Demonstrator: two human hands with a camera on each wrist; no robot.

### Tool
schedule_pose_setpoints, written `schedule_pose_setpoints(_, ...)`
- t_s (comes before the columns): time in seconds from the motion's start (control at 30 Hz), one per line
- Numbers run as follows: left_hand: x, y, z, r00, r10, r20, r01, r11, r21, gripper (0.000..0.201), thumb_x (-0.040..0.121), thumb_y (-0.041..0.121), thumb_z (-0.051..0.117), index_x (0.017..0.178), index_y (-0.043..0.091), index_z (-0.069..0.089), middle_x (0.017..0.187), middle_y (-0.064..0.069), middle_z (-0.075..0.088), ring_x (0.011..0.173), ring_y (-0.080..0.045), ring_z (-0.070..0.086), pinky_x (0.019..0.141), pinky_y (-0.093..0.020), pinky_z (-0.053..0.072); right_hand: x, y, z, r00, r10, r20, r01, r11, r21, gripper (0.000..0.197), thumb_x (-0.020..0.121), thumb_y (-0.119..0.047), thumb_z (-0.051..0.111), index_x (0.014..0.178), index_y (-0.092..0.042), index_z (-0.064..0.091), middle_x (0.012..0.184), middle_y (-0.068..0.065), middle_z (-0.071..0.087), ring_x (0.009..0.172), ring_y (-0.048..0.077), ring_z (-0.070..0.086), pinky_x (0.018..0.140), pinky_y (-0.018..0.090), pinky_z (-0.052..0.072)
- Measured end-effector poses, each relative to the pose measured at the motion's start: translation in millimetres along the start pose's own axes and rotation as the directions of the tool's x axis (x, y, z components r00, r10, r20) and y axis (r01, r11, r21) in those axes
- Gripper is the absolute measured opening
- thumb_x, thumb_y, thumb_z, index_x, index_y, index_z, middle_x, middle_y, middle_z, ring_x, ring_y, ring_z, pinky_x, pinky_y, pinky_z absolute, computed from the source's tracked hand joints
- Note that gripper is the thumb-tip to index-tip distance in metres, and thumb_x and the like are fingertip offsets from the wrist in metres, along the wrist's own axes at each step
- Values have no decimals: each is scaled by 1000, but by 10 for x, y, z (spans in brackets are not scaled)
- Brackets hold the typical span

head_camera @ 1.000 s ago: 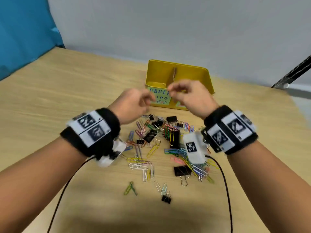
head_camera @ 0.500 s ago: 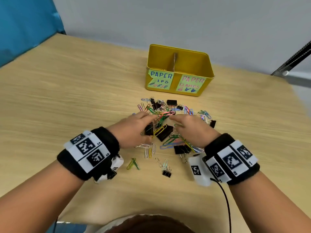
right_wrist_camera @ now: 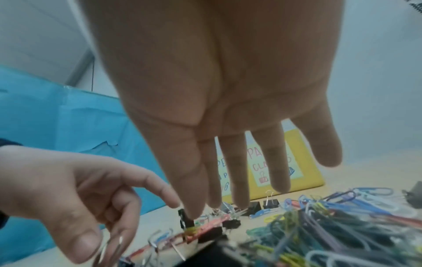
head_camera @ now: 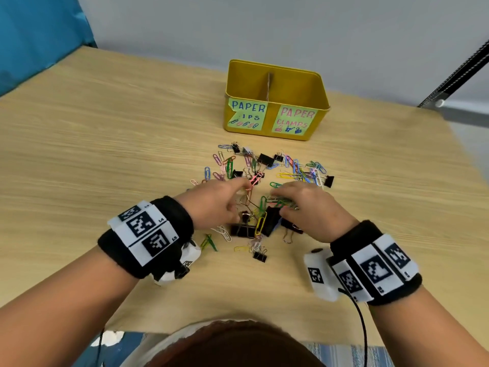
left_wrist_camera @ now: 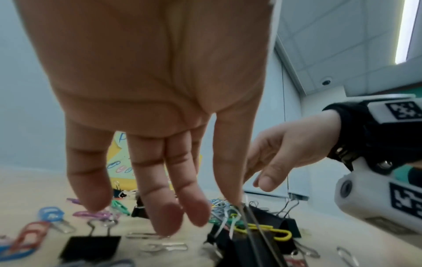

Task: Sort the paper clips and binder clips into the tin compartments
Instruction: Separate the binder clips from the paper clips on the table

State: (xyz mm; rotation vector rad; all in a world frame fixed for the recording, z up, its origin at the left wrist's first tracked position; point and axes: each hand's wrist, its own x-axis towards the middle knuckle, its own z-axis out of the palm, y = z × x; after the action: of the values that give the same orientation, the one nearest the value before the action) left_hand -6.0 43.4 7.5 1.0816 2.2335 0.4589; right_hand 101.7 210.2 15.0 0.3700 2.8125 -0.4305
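Observation:
The yellow tin (head_camera: 275,68) stands at the back with a divider; its left compartment is labelled for paper clips, its right for paper clamps. A mixed pile of coloured paper clips (head_camera: 293,168) and black binder clips (head_camera: 266,159) lies in front of it. Both hands are down in the pile's near part. My left hand (head_camera: 238,197) pinches the wire handle (right_wrist_camera: 111,247) of a large black binder clip (left_wrist_camera: 251,243) between its thumb (left_wrist_camera: 228,180) and a finger. My right hand (head_camera: 285,198) hovers with straight fingers (right_wrist_camera: 191,198) that touch green paper clips (head_camera: 280,200).
A small binder clip (head_camera: 259,254) and a green paper clip (head_camera: 209,241) lie apart, nearer to me. Bare wooden table (head_camera: 105,154) spreads to the left and right of the pile. A blue cloth (head_camera: 39,35) hangs at the far left.
A second ago both hands were up at the tin; they came down to the pile. Over the last half second they have stayed in the pile, fingers working among the clips.

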Motion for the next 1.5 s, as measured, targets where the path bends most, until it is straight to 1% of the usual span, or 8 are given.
schedule_pose_setpoints(0.23, -15, 134, 71, 995, 41, 88, -55, 985, 164, 84, 68, 50, 73, 137, 24, 33, 125, -2, 53, 112, -19, 54, 96, -36, 46, -36, -336, 193, 995, 18, 102, -3, 990, -141, 66, 74, -42, 68, 133, -27, 44, 124, 6, 47, 118, 29, 46, 97, 43, 40)
schedule_pose_setpoints(0.47, 20, 68, 51, 1000, 14, 22, -17, 988, 152, 52, 83, 15, 59, 132, 20, 42, 101, -2, 62, 94, -20, 58, 86, -38, 51, -38, -153, -6, 995, 0, 101, -13, 991, 130, 62, 70, -18, 72, 128, -24, 50, 114, 5, 44, 107, 22, 48, 95, 28, 43)
schedule_pose_setpoints(0.63, 32, 103, 82, 996, 87, 9, -87, 979, 185, 71, 76, 40, 69, 139, 29, 37, 119, -5, 44, 115, -21, 44, 101, -39, 42, -95, -166, -174, 999, -22, -23, 30, 907, 419, 75, 68, -17, 76, 132, -31, 41, 101, -5, 55, 85, 13, 53, 68, 10, 39)
schedule_pose_setpoints(0.83, 66, 62, 74, 999, 52, 18, -54, 956, 287, 32, 85, 34, 60, 116, 25, 64, 118, -3, 51, 115, -21, 49, 98, -36, 42, -146, -121, -236, 1000, 3, 7, -6, 909, 418, 70, 70, -9, 67, 132, -32, 44, 105, -8, 62, 104, 17, 59, 78, 17, 43)
schedule_pose_setpoints(1.03, 1, 31, -28, 998, 70, -12, -61, 939, 339, 43, 81, 33, 66, 122, 27, 56, 122, 1, 46, 116, -20, 43, 99, -35, 40, -206, -128, -203, 980, -65, 188, -31, 884, 467, 65, 71, -16, 76, 127, -35, 49, 102, -5, 62, 92, 22, 59, 79, 25, 47)
schedule_pose_setpoints(1.17, -129, 127, -36, 973, 69, 222, -108, 980, 167, 39, 75, 46, 69, 105, 22, 59, 80, 13, 51, 77, -8, 52, 66, -20, 43, -233, -135, -149, 930, -139, 340, -28, 896, 442, 65, 70, -22, 79, 127, -34, 49, 106, -7, 62, 93, 9, 57, 79, 17, 44)
schedule_pose_setpoints(1.33, -142, 145, 57, 970, -11, 243, -60, 958, 282, 39, 73, 28, 73, 108, 16, 60, 71, 11, 42, 73, -14, 48, 63, -24, 39, -190, -130, -92, 993, -80, 92, 53, 962, 269, 71, 68, -26, 79, 132, -28, 48, 127, 1, 53, 110, 10, 48, 91, 21, 40)
schedule_pose_setpoints(1.5, -134, 97, 35, 982, 25, 185, -65, 974, 218, 37, 76, 3, 61, 111, 15, 59, 90, 3, 53, 80, -14, 49, 69, -26, 43, -263, -186, -12, 997, -79, -26, 82, 984, 160, 53, 67, -38, 77, 116, -27, 59, 110, 0, 52, 111, 24, 47, 96, 36, 41)
